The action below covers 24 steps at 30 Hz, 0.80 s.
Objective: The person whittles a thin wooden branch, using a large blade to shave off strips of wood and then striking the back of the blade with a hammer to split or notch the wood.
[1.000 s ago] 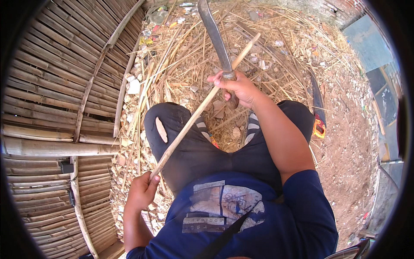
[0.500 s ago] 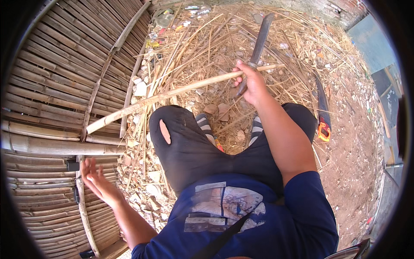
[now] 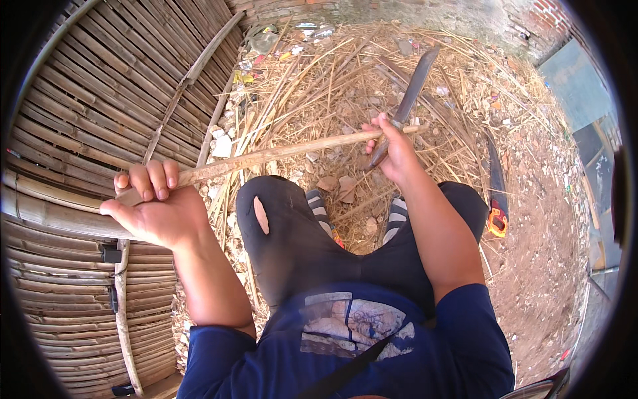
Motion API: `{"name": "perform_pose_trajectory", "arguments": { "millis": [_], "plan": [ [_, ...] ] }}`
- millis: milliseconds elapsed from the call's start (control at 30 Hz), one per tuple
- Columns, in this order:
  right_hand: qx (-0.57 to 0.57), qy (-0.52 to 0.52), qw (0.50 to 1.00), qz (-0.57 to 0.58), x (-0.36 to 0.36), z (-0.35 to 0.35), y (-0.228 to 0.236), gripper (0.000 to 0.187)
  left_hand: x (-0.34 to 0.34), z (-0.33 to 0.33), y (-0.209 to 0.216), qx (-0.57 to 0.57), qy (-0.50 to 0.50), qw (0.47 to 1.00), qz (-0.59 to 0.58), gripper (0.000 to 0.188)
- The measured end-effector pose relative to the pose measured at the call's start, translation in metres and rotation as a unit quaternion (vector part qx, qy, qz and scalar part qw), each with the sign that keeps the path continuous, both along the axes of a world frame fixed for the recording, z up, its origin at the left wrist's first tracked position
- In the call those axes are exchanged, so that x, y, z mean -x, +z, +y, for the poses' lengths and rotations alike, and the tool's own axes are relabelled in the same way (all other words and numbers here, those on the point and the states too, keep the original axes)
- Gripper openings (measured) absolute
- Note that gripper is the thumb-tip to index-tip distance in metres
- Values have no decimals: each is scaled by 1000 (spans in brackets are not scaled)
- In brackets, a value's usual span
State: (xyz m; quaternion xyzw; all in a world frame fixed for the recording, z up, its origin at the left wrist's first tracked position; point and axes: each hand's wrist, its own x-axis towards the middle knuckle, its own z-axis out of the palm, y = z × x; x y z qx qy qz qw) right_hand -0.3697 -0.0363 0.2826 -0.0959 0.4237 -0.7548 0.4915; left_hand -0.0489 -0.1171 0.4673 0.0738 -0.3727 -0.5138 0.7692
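A long, pale bamboo stick [image 3: 286,152] lies across in front of my knees, its left end a little lower than its right. My left hand [image 3: 159,211] is closed around the left end, fingers curled over the top. Near the right end, my right hand [image 3: 395,151] holds both the stick and the dark wooden handle of a machete [image 3: 417,86]. The machete's blade points up and away, crossing the stick close to my grip. Part of the handle sticks out below my fingers.
A handsaw [image 3: 497,183] with an orange handle lies right of my right knee. Bamboo slat walling [image 3: 86,133] stands close on my left. Straw and bamboo splinters [image 3: 319,86] litter the ground ahead. Grey-blue panels [image 3: 575,83] lean at the far right.
My left hand, open and apart before, has risen and taken hold of the stick's left end. My right hand with the machete and stick has come slightly nearer.
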Motion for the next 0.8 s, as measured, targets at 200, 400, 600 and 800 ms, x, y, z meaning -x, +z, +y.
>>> {"name": "perform_pose_trajectory", "arguments": {
  "millis": [200,400,600,800],
  "plan": [
    [-238,-23,964,117,8,1,-16,49,35,-30,22,-5,-28,1000,4,70],
    [-296,-44,918,259,6,-11,-59,37,94,-76,10,1,-29,995,-96,51],
    [-248,7,837,488,-10,-22,-66,40,134,-126,-15,-72,-8,991,-115,33],
    [-282,96,798,523,-23,-32,-43,41,117,-149,-27,-52,-36,995,-81,29]
  ]
}}
